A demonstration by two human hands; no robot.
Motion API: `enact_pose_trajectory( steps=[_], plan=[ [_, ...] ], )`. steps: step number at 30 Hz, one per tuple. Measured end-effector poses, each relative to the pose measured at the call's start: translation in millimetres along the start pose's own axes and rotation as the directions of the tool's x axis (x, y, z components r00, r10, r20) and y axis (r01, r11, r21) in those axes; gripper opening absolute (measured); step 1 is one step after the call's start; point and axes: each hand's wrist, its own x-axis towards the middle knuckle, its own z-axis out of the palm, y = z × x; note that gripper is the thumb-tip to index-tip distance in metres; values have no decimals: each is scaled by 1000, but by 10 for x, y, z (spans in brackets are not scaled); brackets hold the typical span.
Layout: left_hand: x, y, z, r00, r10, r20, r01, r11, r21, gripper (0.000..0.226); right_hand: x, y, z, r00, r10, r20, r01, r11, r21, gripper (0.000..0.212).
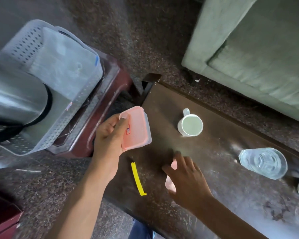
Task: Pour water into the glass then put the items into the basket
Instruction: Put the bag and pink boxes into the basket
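Two hands | left hand (pixel 109 135) grips pink-lidded box (pixel 136 128) | right hand (pixel 185 176) over table (pixel 214 195)

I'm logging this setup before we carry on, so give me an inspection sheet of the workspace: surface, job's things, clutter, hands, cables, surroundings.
Surface: dark brown table, dusty and scuffed.
Job's things: white mug upright; clear glass on the table; grey basket on a maroon stool already holds a steel kettle; pink-lidded box.
Clutter: yellow strip; a pink thing mostly hidden under the right hand.
Hands: left hand holds the box; right hand spread over the pink thing, grip unclear.
Cables: nothing seen.
Surroundings: green sofa, speckled floor.
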Motion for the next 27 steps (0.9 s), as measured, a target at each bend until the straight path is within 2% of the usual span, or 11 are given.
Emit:
enact_pose_trajectory(
  steps=[2,5,8,13,16,19,22,25,27],
  plan=[
    [25,141,-158,1000,4,27,-4,1000,-3,18,58,-86,-231,993,-4,-120,26,983,181,69],
    [80,451,-406,997,69,22,-70,997,30,17,242,-271,-699,950,-12,-312,168,863,477,58],
    [195,876,-634,985,158,-62,-151,983,102,9,489,-477,-1199,946,38,-323,165,799,578,58],
    [556,1591,-954,932,284,-227,-220,937,271,31,941,-843,-1899,919,-34,-394,282,756,591,54],
    [871,1942,-1097,909,332,-252,-214,890,402,28,1212,-1082,-2168,917,-62,-395,315,720,618,53],
    [1224,2132,-1166,913,294,-282,-145,881,451,26,1484,-1294,-2338,909,-35,-415,329,671,664,54],
    [1556,2234,-1196,939,205,-275,-39,859,510,29,1731,-1444,-2454,918,-11,-397,295,687,664,56],
    [1802,2361,-1273,955,151,-254,54,757,651,27,1945,-1527,-2529,929,-24,-370,281,697,659,56],
    [1909,2458,-1334,949,181,-257,82,649,757,22,2083,-1584,-2546,937,-51,-346,268,743,614,56]
  ],
)
